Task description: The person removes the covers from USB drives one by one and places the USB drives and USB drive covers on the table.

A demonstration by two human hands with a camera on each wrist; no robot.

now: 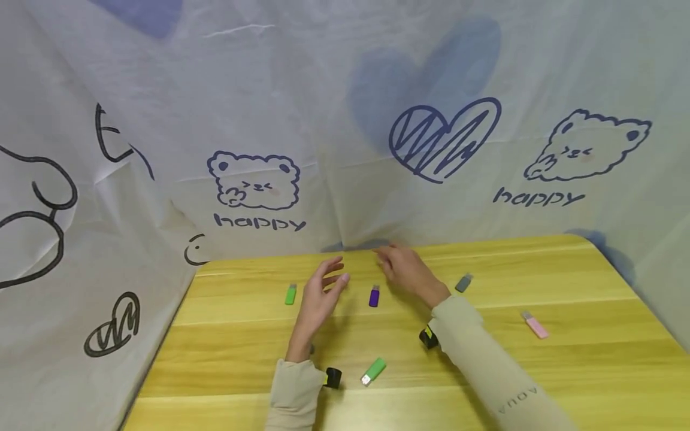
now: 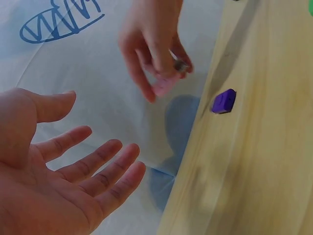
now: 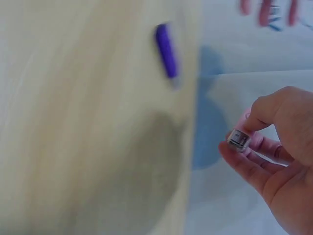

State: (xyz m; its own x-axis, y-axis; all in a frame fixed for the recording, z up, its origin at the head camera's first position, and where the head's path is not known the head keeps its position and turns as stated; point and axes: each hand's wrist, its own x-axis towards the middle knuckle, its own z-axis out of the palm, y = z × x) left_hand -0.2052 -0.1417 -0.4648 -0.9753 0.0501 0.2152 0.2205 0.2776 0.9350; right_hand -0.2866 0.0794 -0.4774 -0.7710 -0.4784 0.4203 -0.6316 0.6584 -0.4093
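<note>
Loosely spread, the left hand [image 1: 322,296] holds nothing: its four fingers reach out almost straight with a slight bend, and the thumb stands well away from them, as the left wrist view shows. Meanwhile, the right hand [image 1: 406,269] pinches a pink USB stick [image 3: 239,136] between thumb and fingers, with the metal plug exposed at the fingertips. That stick is held up near the far edge of the table [image 1: 242,371]; in the head view the hand's own back and fingers hide it.

Between the two hands, touched by neither, a purple USB stick [image 1: 374,297] lies on the table with its plug toward the far edge. Beyond the left hand, to its left, lies a green USB stick [image 1: 291,294], and another green one [image 1: 374,372] rests nearer the wearer, between the forearms. A grey USB stick [image 1: 463,282] lies just to the right of the right hand, and a second pink stick [image 1: 535,325] lies farther right, well apart from it.
</note>
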